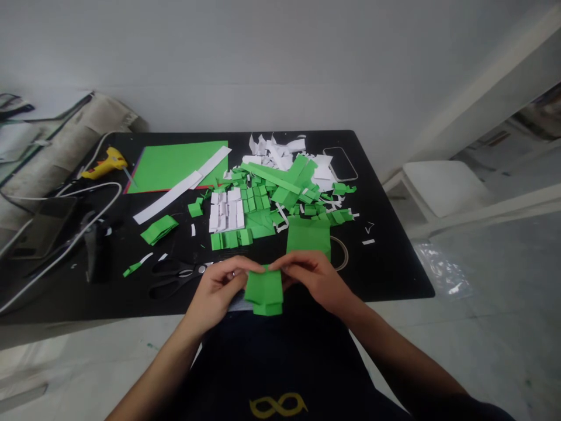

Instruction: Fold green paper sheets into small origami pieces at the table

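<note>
A small folded piece of green paper is held up at the table's near edge, between my two hands. My left hand pinches its upper left side, thumb and index finger closed on it. On the other side my right hand grips the upper right corner with its fingertips. Lower layers of the paper stick out below the top fold. Just left of my left hand lie black-handled scissors, partly hidden by it. A green sheet and a roll of tape lie beyond my right hand.
Green and white paper scraps heap across the black table. Left are a yellow glue gun, a large green sheet, white strips, a folded green stack and a white cable. A white stool stands right.
</note>
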Motion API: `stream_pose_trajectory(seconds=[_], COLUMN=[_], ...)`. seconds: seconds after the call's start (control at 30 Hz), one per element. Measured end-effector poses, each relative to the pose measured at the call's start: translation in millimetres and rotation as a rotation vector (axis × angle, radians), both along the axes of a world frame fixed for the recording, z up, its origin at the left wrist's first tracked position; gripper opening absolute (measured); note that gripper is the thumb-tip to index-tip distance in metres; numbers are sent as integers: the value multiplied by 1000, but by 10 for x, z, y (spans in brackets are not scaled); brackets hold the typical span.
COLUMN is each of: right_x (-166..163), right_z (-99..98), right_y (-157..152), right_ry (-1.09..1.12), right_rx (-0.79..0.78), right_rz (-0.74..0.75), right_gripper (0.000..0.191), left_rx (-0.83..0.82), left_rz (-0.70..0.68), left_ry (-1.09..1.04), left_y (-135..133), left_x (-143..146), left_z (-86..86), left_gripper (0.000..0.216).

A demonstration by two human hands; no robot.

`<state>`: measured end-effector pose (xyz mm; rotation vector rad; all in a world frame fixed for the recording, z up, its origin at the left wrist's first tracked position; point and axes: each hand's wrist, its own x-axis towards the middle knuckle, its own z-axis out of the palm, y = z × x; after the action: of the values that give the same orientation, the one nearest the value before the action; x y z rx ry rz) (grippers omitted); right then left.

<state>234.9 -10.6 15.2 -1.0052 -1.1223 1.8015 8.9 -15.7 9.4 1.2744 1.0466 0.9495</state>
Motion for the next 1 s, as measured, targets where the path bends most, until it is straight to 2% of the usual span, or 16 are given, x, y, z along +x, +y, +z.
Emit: stream_pose_trajectory(seconds=[0.1,0.23,0.33,0.43,0.57,0.67,0.77,0.9,1.0], right_x=[6,-35,-72,-93,-104,-105,-99,-67,-30], right_z=[9,12,2,-14,-40,-62,-81,-74,-32], right_y=[-19,-46,-58,-70,-95,-103,-82,-19,39], right_ry=[33,-65,-118,-139,-126,-179,-227,-222,-204], right_rx=[-29,39,69,94,100,134,132,101,40], right_rz=[-23,-86,-147,-210,-138,-90,-97,-154,-142], right_gripper=[16,13,23,31,42,26,12,17,20], left_rx=[0,40,55,37,33,64,71,-14,0], left_rz=[-37,-55,22,101,175,195,144,-4,-85], left_ry=[10,9,24,-39,-82,-17,74,48,136], left_y=[-5,-24,-38,-37,-22,-22,-37,-72,-79], left_x=[-53,-29,54,134,172,169,161,130,85], left_z=[-19,4,22,4,-53,-67,-44,6,32], left_gripper=[21,21,18,31,32,19,12,22,34])
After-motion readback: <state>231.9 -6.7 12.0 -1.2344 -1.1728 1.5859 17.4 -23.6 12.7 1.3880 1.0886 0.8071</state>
